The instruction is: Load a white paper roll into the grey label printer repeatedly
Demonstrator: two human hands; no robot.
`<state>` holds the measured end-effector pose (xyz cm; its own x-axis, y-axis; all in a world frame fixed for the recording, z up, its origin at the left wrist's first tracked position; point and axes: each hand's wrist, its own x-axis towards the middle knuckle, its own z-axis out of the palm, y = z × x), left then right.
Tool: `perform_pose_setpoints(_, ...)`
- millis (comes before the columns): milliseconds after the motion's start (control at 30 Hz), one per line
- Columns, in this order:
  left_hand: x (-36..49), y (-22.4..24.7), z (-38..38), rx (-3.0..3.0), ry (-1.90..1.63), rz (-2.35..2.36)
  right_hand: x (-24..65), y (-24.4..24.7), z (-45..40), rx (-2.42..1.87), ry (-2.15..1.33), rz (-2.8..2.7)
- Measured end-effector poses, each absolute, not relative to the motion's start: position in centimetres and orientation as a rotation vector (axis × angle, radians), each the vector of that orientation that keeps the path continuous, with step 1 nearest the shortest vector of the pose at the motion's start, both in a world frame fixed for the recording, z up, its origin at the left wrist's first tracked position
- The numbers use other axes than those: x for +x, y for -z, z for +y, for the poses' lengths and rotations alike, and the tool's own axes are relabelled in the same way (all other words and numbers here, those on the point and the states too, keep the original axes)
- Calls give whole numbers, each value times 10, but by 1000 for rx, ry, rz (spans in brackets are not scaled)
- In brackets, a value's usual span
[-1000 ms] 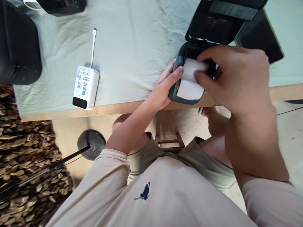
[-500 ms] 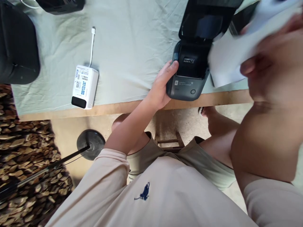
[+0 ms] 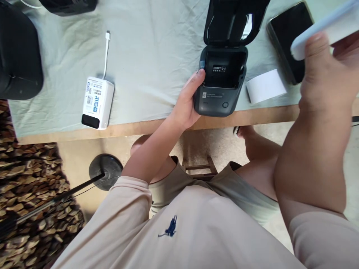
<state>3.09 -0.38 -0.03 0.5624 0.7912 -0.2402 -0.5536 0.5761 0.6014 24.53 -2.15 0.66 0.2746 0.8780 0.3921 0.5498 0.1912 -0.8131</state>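
My left hand [image 3: 189, 99] is closed round the left side of a dark grey portable label printer [image 3: 217, 101], held at the table's front edge. The printer's black lid [image 3: 234, 22] is flipped open, and a small printed label shows inside its bare compartment. At the upper right, my right hand [image 3: 327, 71] grips a white paper roll [image 3: 333, 28], thumb on its near side; part of the roll is cut off by the frame edge. Between the printer and my right hand, a curved white piece of paper [image 3: 266, 86] lies on the cloth.
A black phone [image 3: 290, 41] lies behind the paper, partly covered by my right hand and the roll. On the left are a white power bank [image 3: 98, 101] with a short cable and a black case [image 3: 19, 52]. A stand with a round base [image 3: 105, 170] is on the floor.
My right hand has moved away from the printer to the right with the paper roll. The white piece of paper and the phone now show plainly. My left hand still holds the printer.
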Motion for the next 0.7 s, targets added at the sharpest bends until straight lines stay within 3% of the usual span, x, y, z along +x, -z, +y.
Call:
perform_pose_setpoints(267,31,3,-3,533,-854,514,225,-12,-21,-1911,-140,-1606)
perform_pose_setpoints(700,30,6,-2,587,-816,560,216,-21,-22,-2008,-275,-1749)
